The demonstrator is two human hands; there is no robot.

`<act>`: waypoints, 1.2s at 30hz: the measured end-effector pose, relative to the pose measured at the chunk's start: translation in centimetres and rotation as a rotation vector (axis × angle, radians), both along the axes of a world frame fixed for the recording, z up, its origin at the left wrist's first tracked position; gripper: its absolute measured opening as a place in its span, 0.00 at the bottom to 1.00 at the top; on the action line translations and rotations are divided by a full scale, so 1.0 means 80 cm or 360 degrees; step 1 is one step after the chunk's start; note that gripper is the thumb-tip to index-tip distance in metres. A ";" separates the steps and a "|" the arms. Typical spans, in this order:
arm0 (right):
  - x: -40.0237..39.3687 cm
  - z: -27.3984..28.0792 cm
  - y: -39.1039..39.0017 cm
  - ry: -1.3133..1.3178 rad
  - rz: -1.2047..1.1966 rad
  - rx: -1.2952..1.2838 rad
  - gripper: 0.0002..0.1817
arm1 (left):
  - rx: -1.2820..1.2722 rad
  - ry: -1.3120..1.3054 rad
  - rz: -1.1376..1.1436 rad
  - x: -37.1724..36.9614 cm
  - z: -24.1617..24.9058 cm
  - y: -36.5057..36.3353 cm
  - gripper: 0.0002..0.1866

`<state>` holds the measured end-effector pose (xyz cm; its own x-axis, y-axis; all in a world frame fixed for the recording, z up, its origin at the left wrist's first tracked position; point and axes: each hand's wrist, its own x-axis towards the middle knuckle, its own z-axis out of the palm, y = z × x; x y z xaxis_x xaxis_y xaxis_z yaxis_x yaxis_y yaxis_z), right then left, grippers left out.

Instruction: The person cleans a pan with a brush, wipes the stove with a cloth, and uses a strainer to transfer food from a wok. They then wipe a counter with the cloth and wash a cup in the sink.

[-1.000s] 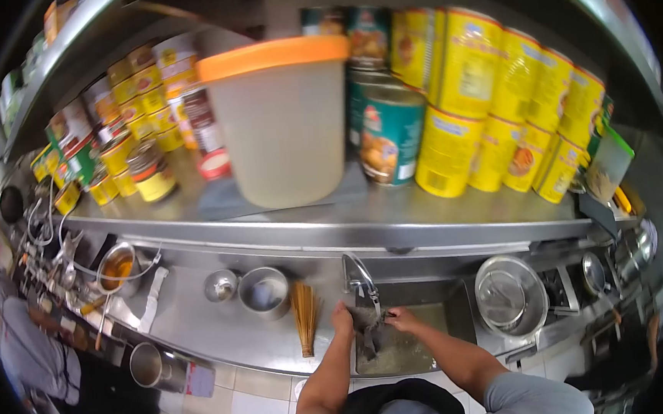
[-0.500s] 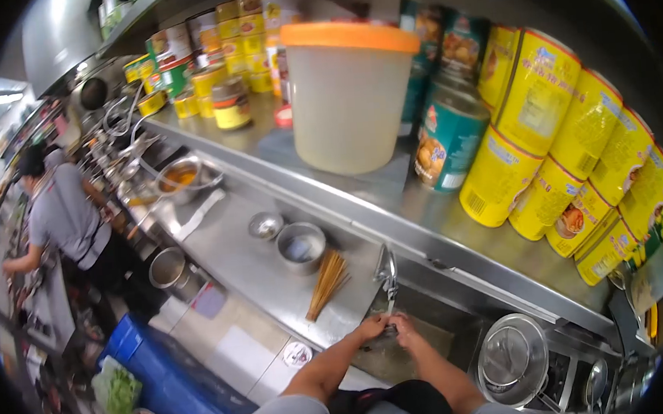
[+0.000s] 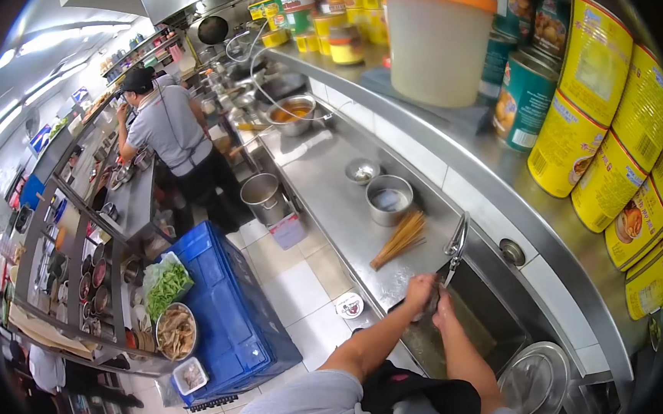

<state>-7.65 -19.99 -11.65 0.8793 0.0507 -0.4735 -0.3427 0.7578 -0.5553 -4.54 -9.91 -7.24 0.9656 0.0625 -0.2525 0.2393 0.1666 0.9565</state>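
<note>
Both my hands are close together over the metal sink, just below the faucet. My left hand is closed, its fingers bent around something dark and greyish that I cannot make out. My right hand meets it from the other side, closed against the same thing. Beside the sink, a bundle of thin wooden sticks lies on the steel counter. Behind the sticks stand a metal pot and a small metal bowl.
A colander sits right of the sink. Overhead, a shelf holds yellow cans and an orange-lidded tub. A blue chest bears greens and a bowl. A co-worker stands farther left.
My view has swung left, showing more of the kitchen aisle and the blue chest. My hands remain together under the faucet. The co-worker's raised hand is now near their head.
</note>
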 end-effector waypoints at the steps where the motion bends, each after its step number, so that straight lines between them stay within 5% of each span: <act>1: 0.010 0.004 0.008 0.0180 -0.0044 -0.0044 0.24 | 0.0549 -0.0271 -0.0108 -0.013 0.005 -0.009 0.24; 3: 0.016 0.016 0.021 0.0535 0.0053 -0.0258 0.24 | 0.1087 -0.0548 -0.0098 -0.013 -0.001 -0.019 0.26; 5: 0.012 0.028 0.018 0.0610 0.0081 -0.0298 0.24 | 0.1146 -0.0366 -0.0283 -0.008 -0.006 0.011 0.27; 7: 0.019 0.001 -0.010 0.0400 -0.0021 -0.0184 0.24 | 0.1166 -0.0163 -0.0410 -0.002 -0.007 0.015 0.27; 10: 0.017 0.000 -0.044 0.0059 -0.0087 -0.0256 0.22 | 0.0707 -0.0541 -0.1036 -0.032 -0.017 0.037 0.26; 11: 0.000 0.029 -0.056 -0.0321 0.0179 -0.0896 0.20 | 0.0934 -0.0565 -0.1176 -0.026 -0.003 0.044 0.24; 12: -0.010 0.052 -0.061 -0.0717 0.0447 -0.1526 0.18 | 0.0804 -0.0594 -0.0968 -0.016 -0.008 0.047 0.22; 14: -0.010 0.041 -0.078 -0.0596 0.0683 -0.1634 0.16 | 0.0683 -0.0613 -0.0733 0.005 -0.012 0.048 0.21; 15: -0.011 0.035 -0.080 -0.0448 0.0886 -0.1749 0.15 | 0.0124 -0.0298 -0.0399 0.014 -0.003 0.050 0.19; 16: -0.005 0.028 -0.073 -0.0371 0.0743 -0.1592 0.16 | -0.0431 0.0013 -0.0055 0.015 0.005 0.051 0.17; 17: 0.001 0.032 -0.056 -0.0372 0.0772 -0.1583 0.16 | -0.0428 0.0024 -0.0028 0.012 0.002 0.041 0.17; 19: 0.005 0.059 -0.019 -0.0194 0.0139 -0.0407 0.20 | -0.0028 -0.0014 0.0052 0.005 -0.006 0.008 0.15; 21: 0.024 -0.011 -0.032 0.0126 0.0088 -0.0519 0.29 | 0.0445 -0.0196 -0.0106 -0.020 0.024 -0.020 0.15; 23: 0.040 -0.069 -0.035 0.0376 0.0243 -0.0126 0.33 | 0.0764 -0.0445 0.0003 -0.013 0.016 -0.035 0.20; 24: 0.053 -0.102 -0.044 0.0436 0.0158 -0.0627 0.35 | 0.0891 -0.0337 -0.0082 -0.010 0.023 -0.025 0.23; 25: 0.027 0.064 -0.004 0.0545 0.0360 -0.0479 0.34 | 0.1021 -0.0203 -0.0123 -0.007 0.020 -0.004 0.26; 27: 0.039 0.047 -0.022 0.0177 0.0413 -0.0298 0.26 | 0.0864 -0.0157 -0.0014 0.030 -0.094 -0.019 0.30; 28: 0.046 0.039 -0.038 0.0009 0.0624 -0.0252 0.23 | 0.0594 -0.0315 -0.0400 0.031 -0.094 -0.007 0.29; 30: 0.029 0.044 -0.064 -0.0282 0.0726 -0.0760 0.35 | 0.0839 -0.0891 -0.0809 0.026 -0.042 0.013 0.21; 32: 0.026 0.003 -0.093 -0.0435 0.0770 -0.1133 0.36 | 0.0750 -0.0417 -0.0601 0.027 -0.001 0.030 0.17; 36: 0.032 0.018 -0.075 -0.0427 0.1173 -0.0737 0.33 | -0.0029 0.0022 0.0172 0.026 0.012 0.033 0.15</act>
<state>-5.10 -25.99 -10.22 0.7832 0.4995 -0.3703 -0.4671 0.0796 -0.8806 -2.45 -7.24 -6.24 0.9498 0.1615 -0.2678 0.2321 0.2098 0.9498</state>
